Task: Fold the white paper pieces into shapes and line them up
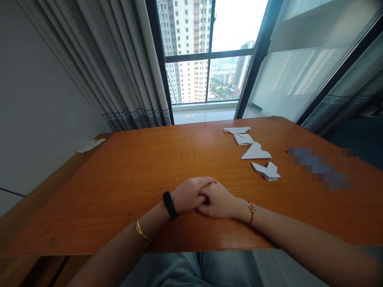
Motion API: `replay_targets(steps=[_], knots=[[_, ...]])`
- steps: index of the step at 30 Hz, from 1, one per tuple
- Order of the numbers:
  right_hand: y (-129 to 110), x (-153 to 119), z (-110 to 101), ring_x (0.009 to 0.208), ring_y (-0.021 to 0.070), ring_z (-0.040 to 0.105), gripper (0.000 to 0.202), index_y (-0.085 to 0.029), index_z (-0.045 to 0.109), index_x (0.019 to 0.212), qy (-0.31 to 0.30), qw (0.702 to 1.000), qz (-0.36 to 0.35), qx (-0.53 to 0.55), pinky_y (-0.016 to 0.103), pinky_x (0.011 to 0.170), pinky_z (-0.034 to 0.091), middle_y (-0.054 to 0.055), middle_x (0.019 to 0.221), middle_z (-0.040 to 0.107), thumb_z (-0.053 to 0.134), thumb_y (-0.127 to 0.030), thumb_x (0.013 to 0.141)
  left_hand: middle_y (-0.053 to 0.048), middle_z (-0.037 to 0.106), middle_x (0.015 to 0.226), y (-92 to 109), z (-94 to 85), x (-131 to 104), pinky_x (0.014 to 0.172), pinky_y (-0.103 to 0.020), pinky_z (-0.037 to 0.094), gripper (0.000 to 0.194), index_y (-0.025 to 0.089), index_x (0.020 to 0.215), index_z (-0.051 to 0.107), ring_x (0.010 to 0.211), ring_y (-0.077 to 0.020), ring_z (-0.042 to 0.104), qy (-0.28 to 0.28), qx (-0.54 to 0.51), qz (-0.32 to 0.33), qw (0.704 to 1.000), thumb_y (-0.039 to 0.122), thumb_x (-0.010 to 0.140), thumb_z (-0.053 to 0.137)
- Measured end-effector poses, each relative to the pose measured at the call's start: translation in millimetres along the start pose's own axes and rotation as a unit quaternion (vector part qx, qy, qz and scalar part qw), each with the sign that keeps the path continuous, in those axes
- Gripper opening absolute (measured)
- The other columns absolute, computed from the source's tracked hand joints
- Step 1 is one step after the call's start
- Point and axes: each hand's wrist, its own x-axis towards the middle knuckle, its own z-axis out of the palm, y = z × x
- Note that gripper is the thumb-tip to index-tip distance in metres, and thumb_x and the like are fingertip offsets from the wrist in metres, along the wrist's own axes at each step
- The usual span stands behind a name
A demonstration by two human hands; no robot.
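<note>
Here, left hand (187,195): curled, clasping right hand (220,200), also curled.
Papers (255,152): ahead-right of both, apart.
Table (149,159): wide surface leftward, near edge close.

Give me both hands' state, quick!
Left hand: closed, clasped with the right hand; no object visible.
Right hand: closed, clasped with the left; no object visible.

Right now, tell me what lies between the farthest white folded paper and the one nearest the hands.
Between the farthest piece and the nearest piece, the head view shows a squarish folded paper, then a heart-like folded paper.
</note>
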Motion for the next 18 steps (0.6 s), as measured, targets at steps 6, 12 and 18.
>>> replay_targets(steps=[6, 12, 18], knots=[[-0.7, 0.4, -1.3, 0.07, 0.0165, 0.061, 0.011, -0.016, 0.069, 0.074, -0.008, 1.0, 0.009, -0.002, 0.025, 0.064, 0.042, 0.005, 0.078, 0.071, 0.061, -0.02, 0.069, -0.007, 0.063, 0.123, -1.1, -0.5, 0.6, 0.104, -0.032, 0.041, 0.058, 0.015, 0.122, 0.056, 0.111, -0.0177, 0.058, 0.001, -0.004, 0.004, 1.0, 0.003, 0.066, 0.048], [-1.6, 1.6, -3.8, 0.07, 0.0171, 0.061, 0.012, -0.016, 0.07, 0.075, -0.021, 1.0, 0.011, 0.0, 0.026, 0.065, 0.042, 0.005, 0.078, 0.071, 0.061, -0.019, 0.068, -0.007, 0.063, 0.123, -0.7, -0.7, 1.3, 0.104, -0.032, 0.041, 0.058, 0.015, 0.123, 0.056, 0.112, -0.0179, 0.058, 0.001, -0.003, 0.004, 1.0, 0.003, 0.066, 0.048], [-2.1, 1.2, -4.6, 0.072, 0.0176, 0.061, 0.011, -0.016, 0.069, 0.074, -0.024, 1.0, 0.016, 0.005, 0.027, 0.066, 0.043, 0.005, 0.078, 0.071, 0.06, -0.018, 0.067, -0.007, 0.064, 0.122, -1.6, 0.4, 1.3, 0.103, -0.033, 0.042, 0.058, 0.016, 0.122, 0.056, 0.111, -0.0184, 0.059, 0.003, -0.007, 0.005, 1.0, 0.004, 0.066, 0.049]])
